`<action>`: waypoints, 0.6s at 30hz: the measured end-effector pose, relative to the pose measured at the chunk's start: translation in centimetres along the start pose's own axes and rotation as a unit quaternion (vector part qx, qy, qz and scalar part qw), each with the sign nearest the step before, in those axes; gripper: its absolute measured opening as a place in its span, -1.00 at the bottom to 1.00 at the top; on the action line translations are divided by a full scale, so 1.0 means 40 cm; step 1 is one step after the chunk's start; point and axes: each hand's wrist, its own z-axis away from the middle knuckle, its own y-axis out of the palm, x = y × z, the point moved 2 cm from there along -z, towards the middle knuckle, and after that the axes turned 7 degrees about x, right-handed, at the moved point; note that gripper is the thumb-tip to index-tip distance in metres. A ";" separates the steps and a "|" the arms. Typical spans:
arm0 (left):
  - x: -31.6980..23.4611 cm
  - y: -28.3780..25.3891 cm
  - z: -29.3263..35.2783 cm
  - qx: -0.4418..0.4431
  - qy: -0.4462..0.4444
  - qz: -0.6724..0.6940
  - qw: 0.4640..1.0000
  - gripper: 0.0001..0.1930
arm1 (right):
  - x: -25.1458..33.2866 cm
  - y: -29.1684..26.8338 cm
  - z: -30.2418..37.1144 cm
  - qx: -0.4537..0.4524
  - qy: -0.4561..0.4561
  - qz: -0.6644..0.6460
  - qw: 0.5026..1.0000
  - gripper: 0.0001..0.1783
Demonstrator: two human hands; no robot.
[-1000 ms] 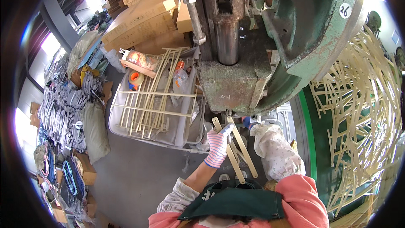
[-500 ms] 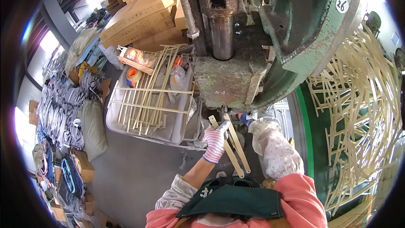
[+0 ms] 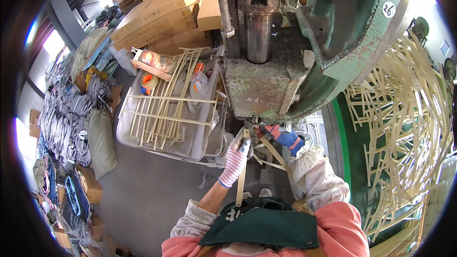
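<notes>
Left hand [image 3: 236, 156] grip grasping pale strip [image 3: 242, 171]; right hand [image 3: 284, 139] half hidden under press [image 3: 266, 85], grip unclear.

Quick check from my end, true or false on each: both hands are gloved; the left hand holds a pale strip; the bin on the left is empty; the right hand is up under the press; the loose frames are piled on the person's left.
1. Both hands are gloved. True: the left hand wears a striped glove, the right hand a blue one.
2. The left hand holds a pale strip. True.
3. The grey bin is empty. False: cream frames lie across it.
4. The right hand is under the green press. True.
5. The frame pile is on the person's left. False: on the right.
</notes>
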 end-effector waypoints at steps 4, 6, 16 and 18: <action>-0.047 0.008 0.008 0.013 0.033 -0.087 0.996 -0.65 | 0.014 0.011 -0.021 -0.027 0.020 0.127 0.991 -0.67; -0.061 0.009 0.005 0.013 0.028 -0.121 0.992 -0.67 | 0.030 0.008 -0.018 -0.034 0.032 0.171 0.984 -0.64; -0.039 -0.003 -0.053 0.057 -0.021 -0.122 0.991 -0.72 | 0.124 0.027 0.073 -0.057 0.121 0.335 0.933 -0.46; -0.034 -0.001 -0.062 0.080 0.042 -0.144 0.985 -0.70 | 0.128 0.041 0.076 -0.069 0.121 0.351 0.926 -0.43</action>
